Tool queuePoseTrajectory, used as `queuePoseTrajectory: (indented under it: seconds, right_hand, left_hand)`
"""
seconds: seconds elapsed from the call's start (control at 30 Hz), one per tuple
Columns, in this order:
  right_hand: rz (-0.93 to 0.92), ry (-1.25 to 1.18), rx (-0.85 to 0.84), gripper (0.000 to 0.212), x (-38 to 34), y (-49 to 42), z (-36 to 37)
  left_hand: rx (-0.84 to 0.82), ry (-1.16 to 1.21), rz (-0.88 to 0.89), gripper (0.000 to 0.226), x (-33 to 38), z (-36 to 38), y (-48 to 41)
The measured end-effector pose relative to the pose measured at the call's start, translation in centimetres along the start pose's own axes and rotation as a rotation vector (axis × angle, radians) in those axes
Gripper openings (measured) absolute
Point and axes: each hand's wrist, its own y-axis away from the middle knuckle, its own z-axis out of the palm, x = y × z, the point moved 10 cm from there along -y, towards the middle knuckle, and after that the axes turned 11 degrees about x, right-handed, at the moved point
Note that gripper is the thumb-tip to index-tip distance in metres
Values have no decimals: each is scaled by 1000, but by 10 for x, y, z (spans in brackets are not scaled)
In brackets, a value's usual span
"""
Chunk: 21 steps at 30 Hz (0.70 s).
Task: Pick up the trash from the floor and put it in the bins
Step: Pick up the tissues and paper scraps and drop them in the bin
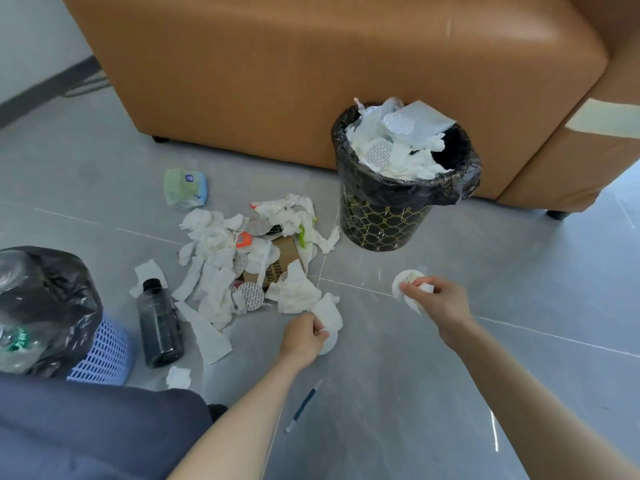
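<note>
A heap of white tissues, foil seals and a cardboard box (242,258) lies on the grey floor. My left hand (303,336) pinches white tissue and a round pad (329,320) at the heap's near edge. My right hand (440,301) grips a white round pad and crumpled tissue (405,285) just above the floor, below the black bin (381,216). That bin has a black liner and is heaped with white paper. A purple basket bin (104,355) with a black bag of plastic bottles stands at the left.
A dark plastic bottle (159,323) stands beside the purple bin. A green wipes pack (185,188) lies near the brown sofa (311,64) behind. A pen (304,405) lies on the floor between my forearms. My knee (86,431) fills the lower left.
</note>
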Motion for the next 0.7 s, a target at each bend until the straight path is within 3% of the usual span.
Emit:
queuePoseTrajectory:
  seconds: [0.27, 0.53, 0.7]
  right_hand:
    - [-119, -35, 15, 14, -107, 0, -37]
    - [-118, -195, 35, 17, -200, -34, -63]
    - [-29, -258, 75, 20, -210, -77, -51]
  left_hand:
    - [-144, 100, 269, 14, 145, -91, -15]
    - [64, 128, 485, 22, 288, -206, -51]
    - [192, 298, 366, 18, 306, -205, -103]
